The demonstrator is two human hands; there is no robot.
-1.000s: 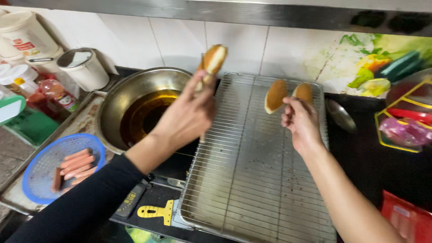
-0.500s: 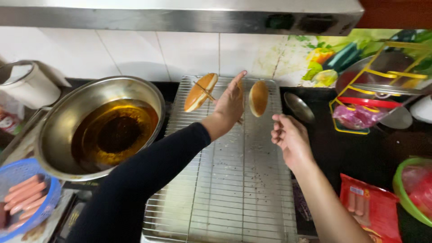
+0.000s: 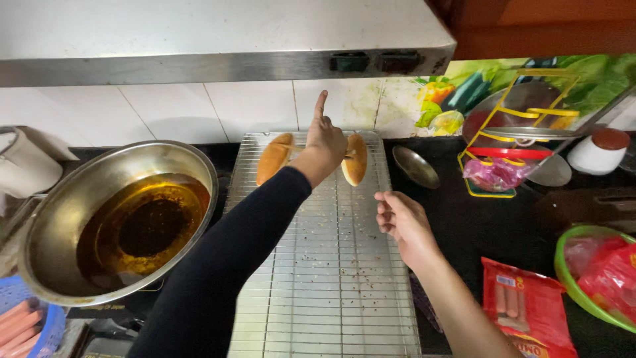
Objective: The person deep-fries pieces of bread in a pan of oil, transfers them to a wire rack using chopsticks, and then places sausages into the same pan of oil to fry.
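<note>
A dark kitchen counter runs beneath a steel range hood and a white tiled wall, seen from above by the person working there. A long wire cooling rack lies in the middle of the counter, reaching from its near edge to the wall.

At the rack's far end lie two golden fried buns. The left bun rests toward the far left corner of the rack, and the right bun toward the far right corner.

The left hand, in a black sleeve, reaches across the rack and sits between the two buns. Its index finger points straight up, the other fingers are loosely curled, and it holds nothing. It looks to be just beside the right bun, though contact cannot be made out.

The right hand hovers over the rack's right edge, fingers half curled and empty, well apart from both buns.

Left of the rack stands a large steel wok holding dark amber oil. At the near left corner is a blue basket of sausages. Right of the rack lie a small steel ladle, a yellow wire rack, a red sausage packet and a green bowl.
</note>
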